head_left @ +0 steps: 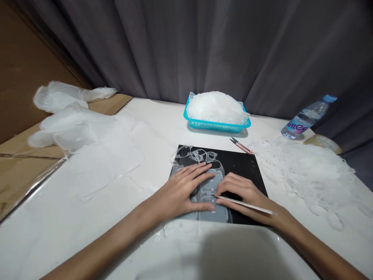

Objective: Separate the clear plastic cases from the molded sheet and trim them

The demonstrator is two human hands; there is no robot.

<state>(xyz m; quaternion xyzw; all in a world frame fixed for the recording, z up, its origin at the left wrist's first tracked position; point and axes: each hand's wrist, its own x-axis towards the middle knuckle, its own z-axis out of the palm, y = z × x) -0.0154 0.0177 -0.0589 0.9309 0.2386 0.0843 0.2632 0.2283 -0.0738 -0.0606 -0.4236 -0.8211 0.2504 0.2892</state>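
A translucent moulded sheet [214, 216] with rounded panels and small round marks lies partly on a black mat [244, 165], its near edge running onto the white table. My left hand [177, 190] presses flat on it, fingers and thumb spread. In my right hand [243, 190] is a slim tool with a white handle [247, 204], pinched like a pen. Its dark thin tip meets the sheet between two panels; whether it is a blade cannot be made out. Thin clear loops of trimmed material [199, 154] lie at the mat's far left, beyond my left hand.
Behind the mat stands a blue basket [217, 126] heaped with whitish translucent pieces [215, 107]. Pink-handled thread snips [241, 146] lie near it. On the right are a scrap pile [314, 169], a tape roll [323, 143] and a water bottle [305, 118]. Translucent sheets [93, 132] pile up left.
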